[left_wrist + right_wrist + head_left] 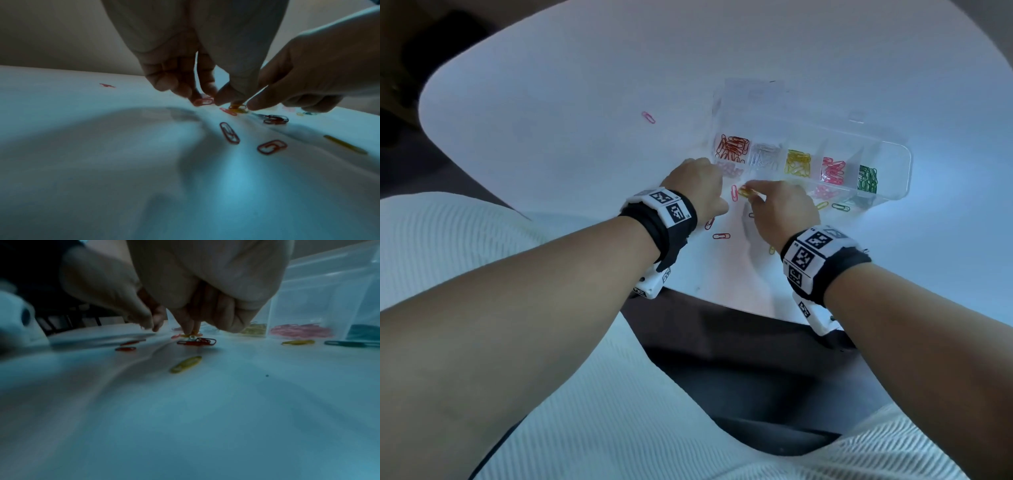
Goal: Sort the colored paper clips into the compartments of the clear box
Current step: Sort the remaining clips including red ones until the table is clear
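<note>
White table (pixel 558 102) carries a clear box (pixel 893 161) just beyond the fingers, colors already grouped in its compartments. Left hand (pixel 697 186) pinches a pink clip (pixel 203 102); right hand (pixel 782 209) pinches a yellow clip (pixel 745 192). Loose clips (pixel 230 133) beneath the fingers lie close together, so a neighbor could snag and land in the wrong compartment.

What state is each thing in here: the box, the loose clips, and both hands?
clear box: lid open, compartments holding red, silver, yellow, pink and green clips
left hand: fingers pinching a pink clip at the table
right hand: fingertips on a small yellow clip cluster
loose clips: scattered, unsorted on the white table
stray pink clip: lying alone, far left
</note>
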The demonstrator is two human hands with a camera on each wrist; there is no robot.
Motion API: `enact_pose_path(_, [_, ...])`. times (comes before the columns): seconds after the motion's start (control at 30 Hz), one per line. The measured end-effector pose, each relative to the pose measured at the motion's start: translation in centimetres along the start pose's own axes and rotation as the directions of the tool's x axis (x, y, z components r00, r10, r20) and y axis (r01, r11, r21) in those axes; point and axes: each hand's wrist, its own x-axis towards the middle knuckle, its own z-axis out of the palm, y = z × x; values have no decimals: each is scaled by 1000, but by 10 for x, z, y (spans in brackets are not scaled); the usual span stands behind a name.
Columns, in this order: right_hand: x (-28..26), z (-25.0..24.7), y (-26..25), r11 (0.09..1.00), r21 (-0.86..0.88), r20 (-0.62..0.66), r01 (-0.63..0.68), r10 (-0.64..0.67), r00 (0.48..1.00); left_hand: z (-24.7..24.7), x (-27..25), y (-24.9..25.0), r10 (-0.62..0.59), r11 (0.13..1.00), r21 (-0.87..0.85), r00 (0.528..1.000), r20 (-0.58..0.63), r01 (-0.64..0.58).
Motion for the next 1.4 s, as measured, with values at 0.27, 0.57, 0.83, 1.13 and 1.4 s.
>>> enact_pose_path(0.27, [8,-3,0,999,-25,-18,-42,42,999,-3,-1,9,68,982,-175,998,18,-64])
enact_pose_path(0.57, [-8,-7,27,812,556,-59,-175,249,967,1,0,-1,39,997,-74,997,63,-34])
enact_pose_path(0.83, [-29,-12,34,372,855,240,-360,330,913,3,5,-1,19,1000,-15,999,51,-18])
enact_pose_path(1.13, [-12,-14,15,871,472,-22,-133,163,986,10,1,0,0,999,32,994,112,-4])
enact_pose_path(1.4, [8,-13,4,993,5,-53,-120,120,991,-1,-3,-9,-99,942,-324,995,-19,88])
